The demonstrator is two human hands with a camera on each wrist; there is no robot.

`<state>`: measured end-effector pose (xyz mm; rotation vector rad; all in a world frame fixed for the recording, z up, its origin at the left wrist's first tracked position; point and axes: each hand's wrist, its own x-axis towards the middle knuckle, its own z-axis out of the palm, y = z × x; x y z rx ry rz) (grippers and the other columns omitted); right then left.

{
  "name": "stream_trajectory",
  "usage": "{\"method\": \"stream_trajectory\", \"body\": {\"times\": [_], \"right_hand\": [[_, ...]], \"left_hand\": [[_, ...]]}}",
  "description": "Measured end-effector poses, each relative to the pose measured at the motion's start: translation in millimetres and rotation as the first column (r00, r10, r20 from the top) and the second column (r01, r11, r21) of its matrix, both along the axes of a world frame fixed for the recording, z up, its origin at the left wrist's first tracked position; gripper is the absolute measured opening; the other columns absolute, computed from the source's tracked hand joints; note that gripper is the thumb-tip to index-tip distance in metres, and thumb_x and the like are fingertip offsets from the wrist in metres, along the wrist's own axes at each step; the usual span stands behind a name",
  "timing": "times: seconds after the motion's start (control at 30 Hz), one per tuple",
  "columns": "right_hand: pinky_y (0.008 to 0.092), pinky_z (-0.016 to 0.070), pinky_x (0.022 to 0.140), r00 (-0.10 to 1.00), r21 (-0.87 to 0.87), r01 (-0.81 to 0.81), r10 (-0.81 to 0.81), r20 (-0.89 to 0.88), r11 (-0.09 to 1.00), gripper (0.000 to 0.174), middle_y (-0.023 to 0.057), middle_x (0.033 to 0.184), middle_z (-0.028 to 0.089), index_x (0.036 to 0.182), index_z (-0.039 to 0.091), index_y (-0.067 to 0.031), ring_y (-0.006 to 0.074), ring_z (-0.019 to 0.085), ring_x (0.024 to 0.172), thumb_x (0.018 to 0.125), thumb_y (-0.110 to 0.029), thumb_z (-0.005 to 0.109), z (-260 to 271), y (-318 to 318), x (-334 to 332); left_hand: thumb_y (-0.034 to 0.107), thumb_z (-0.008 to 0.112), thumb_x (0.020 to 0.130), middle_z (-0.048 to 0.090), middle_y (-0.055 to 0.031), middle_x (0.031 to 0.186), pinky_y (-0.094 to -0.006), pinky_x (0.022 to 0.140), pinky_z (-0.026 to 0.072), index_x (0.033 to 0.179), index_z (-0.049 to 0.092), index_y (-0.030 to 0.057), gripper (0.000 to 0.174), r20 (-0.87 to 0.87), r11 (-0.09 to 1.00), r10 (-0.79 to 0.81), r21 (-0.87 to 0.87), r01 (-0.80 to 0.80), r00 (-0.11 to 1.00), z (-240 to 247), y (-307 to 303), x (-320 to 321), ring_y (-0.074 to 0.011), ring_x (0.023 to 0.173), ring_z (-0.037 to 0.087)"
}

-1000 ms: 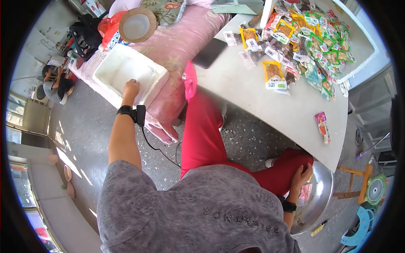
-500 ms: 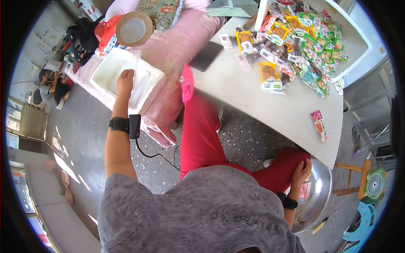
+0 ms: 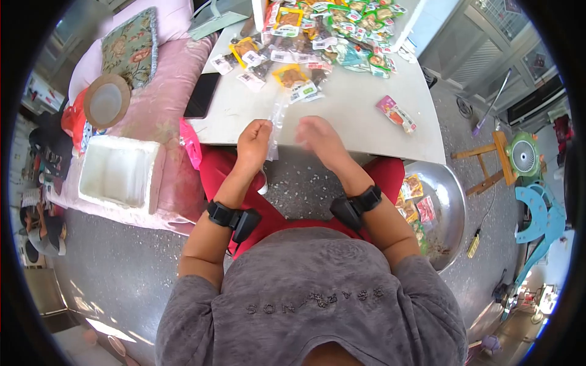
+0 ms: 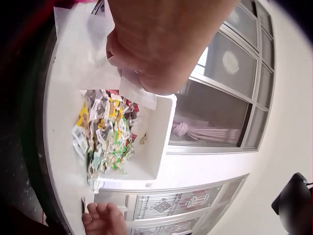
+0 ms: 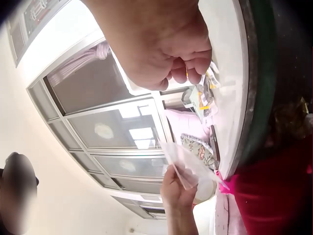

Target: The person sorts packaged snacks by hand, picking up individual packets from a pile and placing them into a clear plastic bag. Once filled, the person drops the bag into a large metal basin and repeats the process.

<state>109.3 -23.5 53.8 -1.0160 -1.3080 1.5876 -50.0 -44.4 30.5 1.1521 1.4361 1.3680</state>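
Note:
My left hand (image 3: 254,144) pinches a clear plastic bag (image 3: 278,125) by its side, in front of my body at the near table edge. In the right wrist view the bag (image 5: 182,161) hangs thin and flat from the left hand's fingers. A short way to its right is my right hand (image 3: 321,140), blurred in the head view. Its fingers (image 5: 195,66) are loosely bent with nothing in them, apart from the bag. Beyond the hands lies a heap of small snack packets (image 3: 360,24), with a yellow packet (image 3: 292,76) at its near side.
A single pink packet (image 3: 397,114) lies on the white table (image 3: 354,104), a dark tablet (image 3: 202,96) at its left. A white foam box (image 3: 152,177) sits on the pink bed. At lower right a metal basin (image 3: 448,201) holds several packets.
My left hand has come from the foam box over to the table edge, bringing the clear bag. The right hand has lifted off my knee toward it. The head view has turned right.

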Motion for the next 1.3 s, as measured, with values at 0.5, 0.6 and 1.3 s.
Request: {"method": "stream_trajectory", "body": {"times": [0.5, 0.6, 1.3], "right_hand": [[0.0218, 0.039, 0.055, 0.995, 0.06, 0.088, -0.085, -0.054, 0.994, 0.017, 0.0043, 0.075, 0.05, 0.085, 0.049, 0.0004, 0.0081, 0.046, 0.064, 0.077, -0.015, 0.047, -5, -3, 3], [0.0217, 0.0392, 0.057, 0.991, 0.004, 0.015, -0.014, -0.134, 1.0, 0.021, 0.0037, 0.079, 0.05, 0.09, 0.047, 0.0002, 0.0082, 0.046, 0.066, 0.078, -0.017, 0.047, -1, -8, 7], [0.0228, 0.0402, 0.061, 0.995, 0.163, 0.048, -0.062, 0.081, 0.985, 0.017, 0.0038, 0.076, 0.051, 0.088, 0.049, -0.0004, 0.0102, 0.049, 0.068, 0.074, -0.009, 0.046, -14, -12, 12]], "left_hand": [[0.004, 0.058, 0.068, 0.048, -0.0098, 0.093, -0.0245, 0.062, 0.0419, 0.097, 0.049, 0.0014, 0.03, -0.416, 0.923, -0.14, 0.275, 0.271, 0.899, 14, -17, 46, -0.0143, 0.074, 0.048], [0.005, 0.058, 0.069, 0.05, -0.009, 0.089, -0.024, 0.062, 0.0425, 0.093, 0.049, 0.0005, 0.026, -0.413, 0.929, -0.16, 0.245, 0.279, 0.896, 15, -18, 46, -0.0135, 0.073, 0.05], [0.005, 0.047, 0.076, 0.053, -0.0058, 0.07, -0.0216, 0.056, 0.0403, 0.083, 0.049, 0.0, 0.009, -0.261, 0.984, -0.156, 0.048, 0.174, 0.953, 3, -21, 54, -0.0093, 0.062, 0.05]]}}
